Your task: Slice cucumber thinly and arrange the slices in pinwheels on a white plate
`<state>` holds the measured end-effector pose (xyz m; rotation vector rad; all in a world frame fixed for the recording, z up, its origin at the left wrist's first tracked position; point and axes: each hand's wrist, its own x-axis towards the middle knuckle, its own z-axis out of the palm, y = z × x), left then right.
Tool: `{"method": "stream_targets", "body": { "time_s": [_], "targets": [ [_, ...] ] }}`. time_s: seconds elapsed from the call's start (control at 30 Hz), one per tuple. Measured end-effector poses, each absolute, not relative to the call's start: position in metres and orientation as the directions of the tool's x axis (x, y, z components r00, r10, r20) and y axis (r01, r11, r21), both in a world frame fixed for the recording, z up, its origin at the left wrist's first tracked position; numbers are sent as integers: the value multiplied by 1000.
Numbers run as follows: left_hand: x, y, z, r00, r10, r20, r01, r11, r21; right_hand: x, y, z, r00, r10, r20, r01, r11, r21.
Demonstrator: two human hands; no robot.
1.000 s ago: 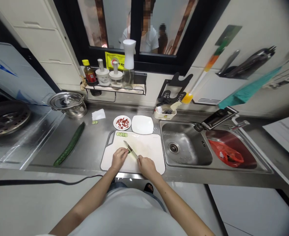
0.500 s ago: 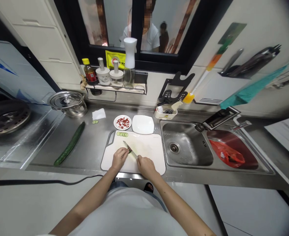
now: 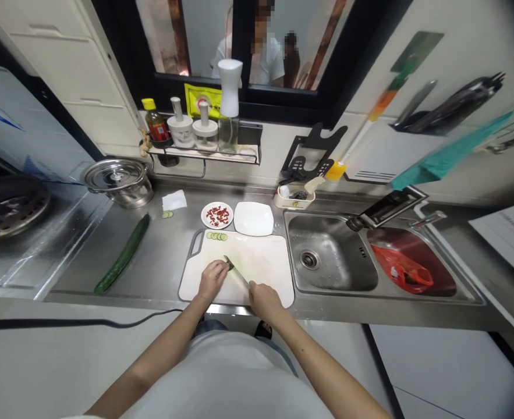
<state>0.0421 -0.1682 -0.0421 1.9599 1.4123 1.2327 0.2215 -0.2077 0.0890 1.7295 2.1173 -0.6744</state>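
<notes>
My right hand [image 3: 265,299] is closed round the handle of a knife [image 3: 240,277], its blade slanting up and left over the white cutting board [image 3: 269,256]. The fingers of my left hand [image 3: 213,279] pinch a small dark green piece of cucumber [image 3: 230,265], mostly hidden, against the blade near its tip. Several cucumber slices [image 3: 217,236] overlap in a row at the board's upper left. Behind the board stand a plate of chopped red pieces [image 3: 217,216] and a white square plate [image 3: 253,219]. A whole cucumber [image 3: 123,256] lies on the counter to the left.
A lidded steel pot [image 3: 121,180] stands at the back left, near a white paper [image 3: 174,200] and two cucumber slices [image 3: 167,215]. The steel sink [image 3: 333,256] adjoins the board on the right, with a red plastic bag [image 3: 405,273] in its second basin. A condiment shelf [image 3: 204,154] hangs behind.
My right hand has moved slightly right and down with the knife, drawing the blade back. My left hand stays nearly in place on the cucumber piece. The view has shifted a little.
</notes>
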Motion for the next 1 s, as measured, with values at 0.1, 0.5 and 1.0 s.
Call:
{"method": "stream_targets", "body": {
  "time_s": [0.1,0.5,1.0],
  "targets": [
    [42,-167,-44,85,906,415,533,-394,749,221,-207,89,-219,822,-525,975,161,-153],
    [41,-167,-42,105,904,415,549,-400,734,204,-192,82,-229,834,-502,973,180,-145],
    [42,-168,-38,106,908,406,552,-393,735,203,-190,75,-245,845,-475,969,195,-154]
  ]
}}
